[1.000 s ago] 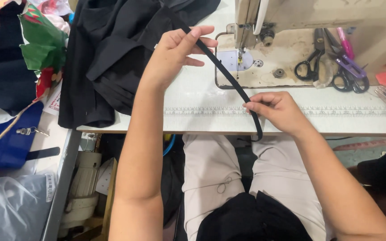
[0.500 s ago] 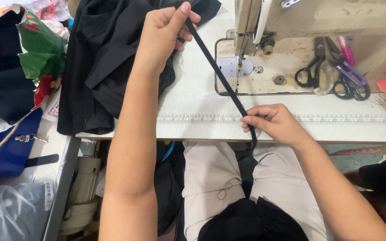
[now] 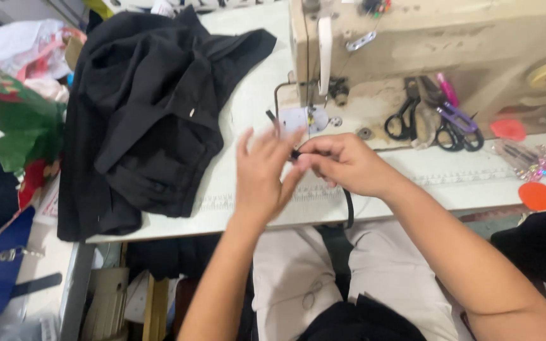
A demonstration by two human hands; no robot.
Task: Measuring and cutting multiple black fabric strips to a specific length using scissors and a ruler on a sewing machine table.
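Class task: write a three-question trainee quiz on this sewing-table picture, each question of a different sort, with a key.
1. True or false: the black strap hangs over the table's front edge towards the lap.
2. What lies left of the left hand? A) black garment B) red bowl C) open book
3. Fill in: right of the right hand, black ______ lie on the sewing machine bed.

Key: 1 true; 2 A, the black garment; 3 scissors.

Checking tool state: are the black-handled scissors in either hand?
No: the black-handled scissors lie on the sewing machine bed, apart from both hands, while the right hand pinches the black strap.
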